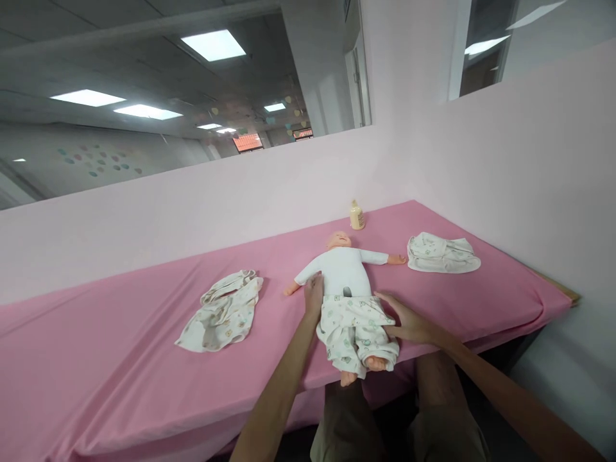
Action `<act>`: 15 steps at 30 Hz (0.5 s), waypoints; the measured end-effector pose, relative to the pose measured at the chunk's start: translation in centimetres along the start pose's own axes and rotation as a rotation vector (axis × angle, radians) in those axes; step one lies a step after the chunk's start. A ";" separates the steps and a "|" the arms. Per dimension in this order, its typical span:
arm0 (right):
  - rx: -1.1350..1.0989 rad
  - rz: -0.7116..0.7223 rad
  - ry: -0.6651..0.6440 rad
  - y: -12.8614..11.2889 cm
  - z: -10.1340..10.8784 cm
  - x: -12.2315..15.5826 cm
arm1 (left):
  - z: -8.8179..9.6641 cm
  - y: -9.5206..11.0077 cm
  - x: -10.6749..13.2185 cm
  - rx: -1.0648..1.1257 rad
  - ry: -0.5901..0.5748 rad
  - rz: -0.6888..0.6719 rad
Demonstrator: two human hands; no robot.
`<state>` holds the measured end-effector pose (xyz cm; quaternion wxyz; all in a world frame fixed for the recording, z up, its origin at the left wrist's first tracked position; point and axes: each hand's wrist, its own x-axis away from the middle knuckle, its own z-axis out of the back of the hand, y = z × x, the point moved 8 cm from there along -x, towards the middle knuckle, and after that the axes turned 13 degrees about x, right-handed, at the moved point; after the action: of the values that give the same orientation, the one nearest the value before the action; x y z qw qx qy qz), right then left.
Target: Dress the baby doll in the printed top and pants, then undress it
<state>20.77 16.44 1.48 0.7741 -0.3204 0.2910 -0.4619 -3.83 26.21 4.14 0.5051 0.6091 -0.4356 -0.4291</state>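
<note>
Doll [342,268]: head [340,239] and feet [375,364] smooth, plastic-looking; the white torso matt, whether cloth or moulded plastic cannot be told
Trousers [353,312]: soft printed cloth, matt, wrinkled and gathered
Left garment [231,314]: thin printed cloth, matt, creased
Right garments [443,252]: cloth, matt, softly crumpled
Bottle [357,217]: smooth, plastic-looking
Cover [144,359]: pink cloth, matt, with long creases
Table corner [575,297]: wood, a bare-looking edge
Wall [553,179]: smooth, matt, painted-looking
Pane [240,83]: glass-like, smooth and glossy
Shorts [344,436]: cloth, matt
</note>
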 end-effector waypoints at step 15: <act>0.285 0.015 -0.184 -2.0 -2.9 2.7 | 1.1 1.1 10.3 -0.765 -0.624 -0.489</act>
<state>18.63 12.58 0.78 0.8385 -0.2459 0.1529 -0.4617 -2.41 15.92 4.29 0.4232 0.3095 -0.2235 -0.8217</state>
